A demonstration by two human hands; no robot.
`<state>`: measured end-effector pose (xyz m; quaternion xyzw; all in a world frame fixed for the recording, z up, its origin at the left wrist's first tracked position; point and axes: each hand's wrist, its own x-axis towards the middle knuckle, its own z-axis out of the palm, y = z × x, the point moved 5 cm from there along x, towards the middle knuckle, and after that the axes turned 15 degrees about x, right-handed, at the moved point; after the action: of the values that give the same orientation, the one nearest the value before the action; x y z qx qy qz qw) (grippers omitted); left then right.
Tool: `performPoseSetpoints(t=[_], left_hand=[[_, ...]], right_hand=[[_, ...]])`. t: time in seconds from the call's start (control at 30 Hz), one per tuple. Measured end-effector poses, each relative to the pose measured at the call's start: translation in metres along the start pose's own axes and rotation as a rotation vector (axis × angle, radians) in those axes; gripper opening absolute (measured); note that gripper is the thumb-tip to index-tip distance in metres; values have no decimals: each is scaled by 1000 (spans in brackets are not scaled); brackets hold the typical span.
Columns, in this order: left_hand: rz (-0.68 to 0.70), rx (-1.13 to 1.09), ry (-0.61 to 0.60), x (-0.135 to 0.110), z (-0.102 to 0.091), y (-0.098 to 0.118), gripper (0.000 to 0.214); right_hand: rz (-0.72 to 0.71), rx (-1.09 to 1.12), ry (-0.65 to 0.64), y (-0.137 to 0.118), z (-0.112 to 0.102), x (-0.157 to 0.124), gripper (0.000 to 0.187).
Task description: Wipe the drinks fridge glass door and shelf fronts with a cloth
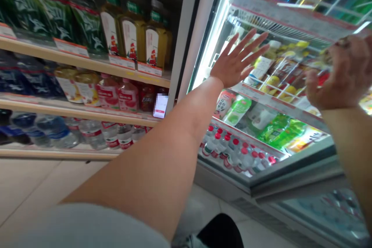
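Observation:
My left hand (236, 62) reaches into the lit drinks fridge with its fingers spread, holding nothing. It is in front of a shelf of bottles, near a white-labelled bottle (261, 69). At the right edge my right hand (344, 71) is raised before the same shelf, blurred by motion. Its fingers are loosely curled, with the thumb apart from them, and I see nothing held between them. Yellow-capped bottles (273, 82) stand on the shelf between the hands. Below my left hand are a green pack (238, 109) and a pinkish pack (224, 102).
Small red-capped bottles (229, 149) fill the fridge bottom. Its glass door (328, 205) is at lower right. Wooden shelves (87, 59) on the left hold large bottles (155, 44). A bright phone-like screen (160, 106) shows at a shelf edge. Pale floor tiles (31, 186) lie below.

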<state>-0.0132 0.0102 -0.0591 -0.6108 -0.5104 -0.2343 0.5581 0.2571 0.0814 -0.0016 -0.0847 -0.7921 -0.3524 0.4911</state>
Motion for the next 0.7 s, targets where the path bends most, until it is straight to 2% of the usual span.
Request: performPoseSetpoints(t=[0.1,0.17,0.23,0.33,0.4,0.47,0.6,0.7], left_hand=[[6,-24,23,-1,-1,-1,60],[-2,-29,35,-1,0,-1,59],[-25,-17,47,-1,1,-1,58],[-38,-11,54,0,3,0,58],[-16,-27,38,0,3,1,60],[-21,-37,26,-1,2,1,61],[-52,-49,33,-1,1,0,60],[-42,-53,38,0,2,2,59]], right_hand=[[-173,-69,-83,-25,8,3,67],[-117,-67,-29,-26,9,1,58],[16,-69,94,-11,6,-6,53],[176,-103,376,22,-3,-24,53],[220,-107,449,35,-5,-31,54],[196,-83,373,30,-3,-30,57],[-7,-8,73,-15,6,-17,63],[-75,27,45,-31,6,-15,58]])
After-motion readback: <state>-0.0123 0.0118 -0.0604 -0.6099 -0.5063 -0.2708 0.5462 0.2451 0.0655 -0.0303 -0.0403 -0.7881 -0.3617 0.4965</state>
